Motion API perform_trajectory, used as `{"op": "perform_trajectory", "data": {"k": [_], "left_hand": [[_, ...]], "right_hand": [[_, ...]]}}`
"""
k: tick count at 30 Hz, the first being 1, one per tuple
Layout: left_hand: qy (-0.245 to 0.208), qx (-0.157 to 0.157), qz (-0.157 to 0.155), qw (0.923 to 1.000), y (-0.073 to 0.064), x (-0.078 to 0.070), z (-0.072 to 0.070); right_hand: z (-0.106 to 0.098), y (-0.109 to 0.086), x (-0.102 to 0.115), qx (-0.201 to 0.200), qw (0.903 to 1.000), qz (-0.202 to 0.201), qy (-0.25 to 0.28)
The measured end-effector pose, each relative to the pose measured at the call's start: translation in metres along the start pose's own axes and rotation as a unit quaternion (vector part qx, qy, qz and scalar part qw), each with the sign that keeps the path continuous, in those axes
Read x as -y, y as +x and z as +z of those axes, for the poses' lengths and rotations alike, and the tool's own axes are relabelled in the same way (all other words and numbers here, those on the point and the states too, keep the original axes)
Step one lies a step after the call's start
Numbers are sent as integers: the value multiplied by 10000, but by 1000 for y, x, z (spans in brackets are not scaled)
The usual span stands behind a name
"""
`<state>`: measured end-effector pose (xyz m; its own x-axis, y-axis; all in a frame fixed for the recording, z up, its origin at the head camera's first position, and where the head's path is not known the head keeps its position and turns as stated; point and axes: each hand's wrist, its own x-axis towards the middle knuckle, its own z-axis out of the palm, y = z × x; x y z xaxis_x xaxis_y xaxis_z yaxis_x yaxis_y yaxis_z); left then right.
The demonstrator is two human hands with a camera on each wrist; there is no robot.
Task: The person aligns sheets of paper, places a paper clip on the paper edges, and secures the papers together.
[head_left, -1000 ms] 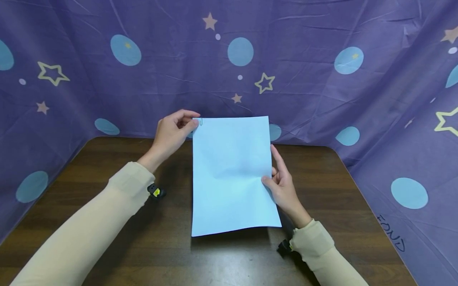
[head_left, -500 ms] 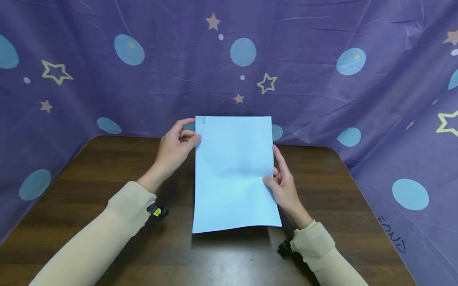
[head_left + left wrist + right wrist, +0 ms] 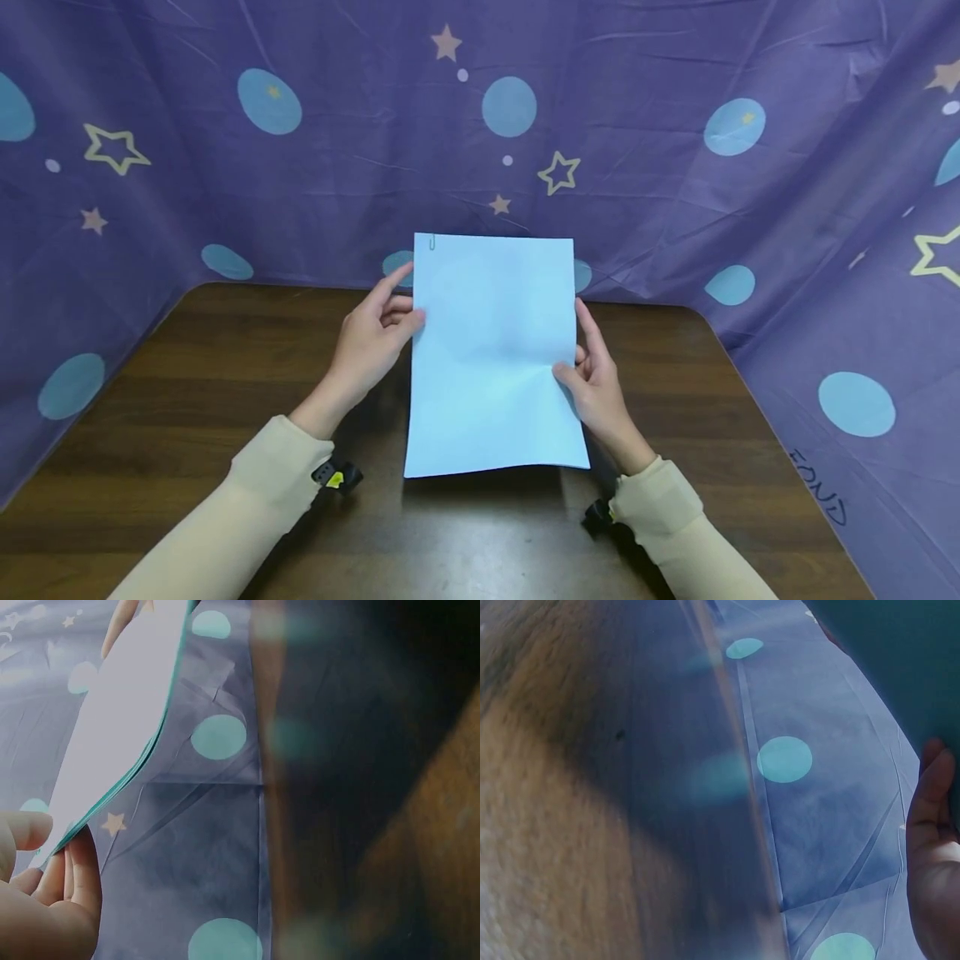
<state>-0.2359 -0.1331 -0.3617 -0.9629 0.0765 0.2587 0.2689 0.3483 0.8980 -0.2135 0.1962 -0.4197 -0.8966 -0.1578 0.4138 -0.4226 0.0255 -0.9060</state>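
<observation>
A thin stack of light blue paper is held up above the table, tilted, its lower edge slightly curved. A small paper clip sits on its top left corner. My left hand pinches the left edge below the clip, thumb in front and fingers behind. On the right edge, my right hand grips the paper about halfway down, index finger extended up along the side. The left wrist view shows several layered sheet edges of the paper. From the right wrist, the paper looks dark, with right fingers against it.
A dark wooden table lies beneath, with the paper's shadow on it. Purple cloth with stars and blue dots hangs behind and at both sides. Each wrist carries a small black device below the sleeve cuff.
My left hand has slid down the paper's left edge, from the clipped corner to well below it. The right hand keeps its grip; the paper has risen slightly and its upper part shifted right.
</observation>
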Motion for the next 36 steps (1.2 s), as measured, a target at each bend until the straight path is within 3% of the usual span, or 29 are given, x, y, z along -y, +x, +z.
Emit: {"op": "perform_trajectory", "data": {"k": [16, 28, 36], "left_hand": [[-313, 297, -334, 9985, -19, 6, 10], [-220, 393, -330, 9984, -22, 14, 12], [-88, 332, -238, 9991, -22, 18, 13]], "right_hand": [[0, -1, -3, -69, 9999, 92, 30], [0, -1, -6, 5, 9984, 181, -529], [1, -2, -5, 62, 9973, 495, -543]]}}
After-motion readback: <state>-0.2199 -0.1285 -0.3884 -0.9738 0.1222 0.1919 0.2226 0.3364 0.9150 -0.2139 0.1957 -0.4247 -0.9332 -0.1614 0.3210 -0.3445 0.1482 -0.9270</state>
